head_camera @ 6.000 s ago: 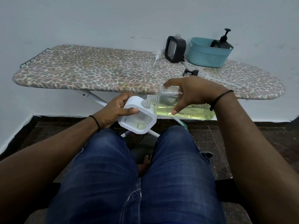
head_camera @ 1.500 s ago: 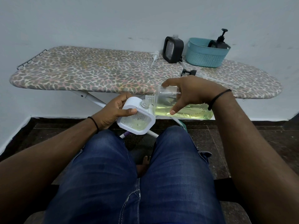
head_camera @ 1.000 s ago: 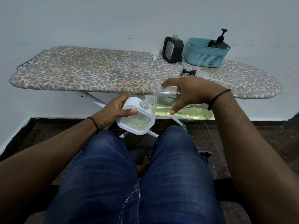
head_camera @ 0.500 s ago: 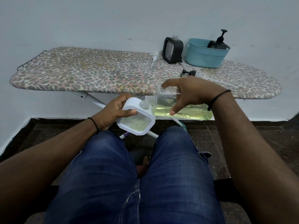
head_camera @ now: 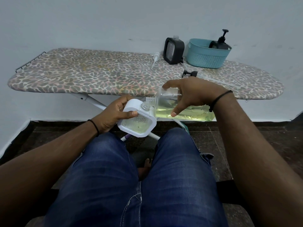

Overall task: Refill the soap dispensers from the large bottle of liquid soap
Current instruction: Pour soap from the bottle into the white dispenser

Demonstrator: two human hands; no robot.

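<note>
Here the left hand (head_camera: pixel 113 114) curls round a white, square-framed soap dispenser (head_camera: pixel 136 121) with rounded corners, thumb pressed on its clear front panel, holding it above the knees. The right hand (head_camera: pixel 190 94) wraps over a large clear plastic bottle (head_camera: pixel 180 110) lying almost on its side, fingers on top and thumb underneath; pale yellow-green liquid soap pools along its lower wall. The bottle's ribbed, threaded mouth meets the dispenser's small clear neck. Both wrists wear thin black bands.

Behind stands an ironing board (head_camera: pixel 98 76) with a pebble-patterned fabric cover. On it rest a black square dispenser (head_camera: pixel 174 50), a white pump head (head_camera: pixel 155 58) lying flat, a black pump head (head_camera: pixel 190 73), and a woven-look teal plastic basket (head_camera: pixel 206 56) holding a black pump bottle (head_camera: pixel 221 43).
</note>
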